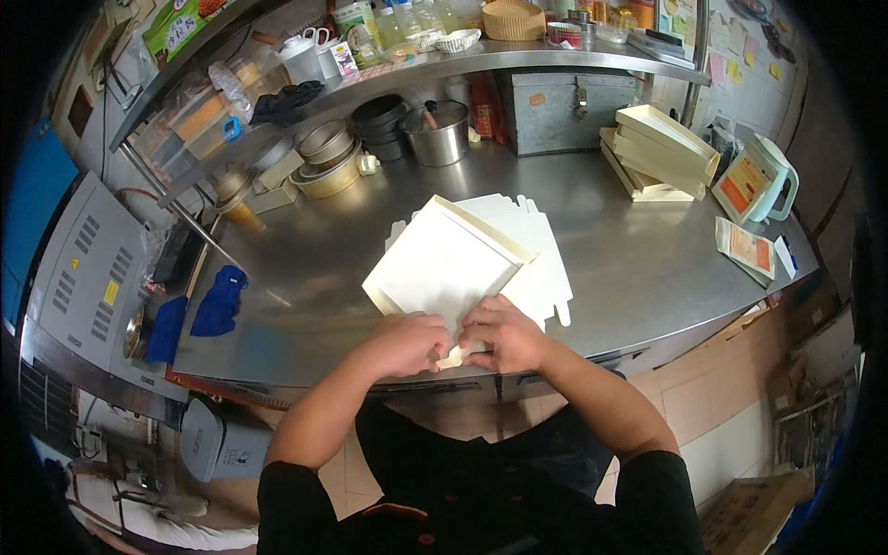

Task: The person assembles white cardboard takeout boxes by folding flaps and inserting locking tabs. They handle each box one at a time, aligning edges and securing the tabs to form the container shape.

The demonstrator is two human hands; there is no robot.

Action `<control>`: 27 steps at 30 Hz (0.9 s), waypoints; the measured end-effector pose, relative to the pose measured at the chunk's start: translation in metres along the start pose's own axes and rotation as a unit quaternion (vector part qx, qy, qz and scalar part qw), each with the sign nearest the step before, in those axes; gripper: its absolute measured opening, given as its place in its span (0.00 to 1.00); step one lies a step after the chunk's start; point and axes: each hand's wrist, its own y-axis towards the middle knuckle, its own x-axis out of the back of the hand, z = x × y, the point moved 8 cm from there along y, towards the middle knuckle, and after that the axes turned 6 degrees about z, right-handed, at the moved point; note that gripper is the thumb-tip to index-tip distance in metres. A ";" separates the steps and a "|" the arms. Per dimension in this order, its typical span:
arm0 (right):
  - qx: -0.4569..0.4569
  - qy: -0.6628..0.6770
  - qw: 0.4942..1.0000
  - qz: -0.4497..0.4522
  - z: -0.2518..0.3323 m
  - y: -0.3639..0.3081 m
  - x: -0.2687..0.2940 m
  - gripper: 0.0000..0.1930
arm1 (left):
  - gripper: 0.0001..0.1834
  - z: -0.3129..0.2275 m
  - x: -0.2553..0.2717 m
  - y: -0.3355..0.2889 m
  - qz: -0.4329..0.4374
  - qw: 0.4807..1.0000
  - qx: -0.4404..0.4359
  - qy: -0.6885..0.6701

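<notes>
Your broad stainless-steel worktable (638, 250) bears flat, off-white cardboard blanks (546, 268) at its near middle; a shallow, part-folded cream cardboard box (453, 259) lies over them. Your left hand (407, 344) and right hand (504, 335), fingers narrowed, pinch its small cream near flap (451, 359).

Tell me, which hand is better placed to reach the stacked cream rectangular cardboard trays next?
Probably the right hand. It is nearer the stacked trays, which lie on its side of the grey metal table; the left hand is farther off. Both are busy at the near end of the shallow cream cardboard tray.
</notes>
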 end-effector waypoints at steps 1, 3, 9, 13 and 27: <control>0.002 -0.013 1.000 -0.010 0.001 -0.001 0.001 0.17 | 0.16 0.003 0.002 -0.005 -0.026 1.000 -0.002 -0.016; 0.004 -0.001 1.000 -0.011 0.001 0.000 0.000 0.17 | 0.17 0.011 0.001 -0.015 -0.085 0.995 -0.011 -0.048; -0.008 0.004 0.999 0.040 -0.009 0.009 -0.009 0.12 | 0.20 0.006 0.011 -0.032 -0.295 0.946 -0.131 -0.007; -0.037 0.029 0.992 0.117 -0.018 0.024 -0.016 0.13 | 0.20 0.020 0.008 -0.005 -0.174 0.966 -0.127 -0.145; -0.037 0.005 0.997 0.071 -0.018 0.015 -0.014 0.17 | 0.13 0.011 0.004 -0.005 -0.194 0.955 -0.219 -0.055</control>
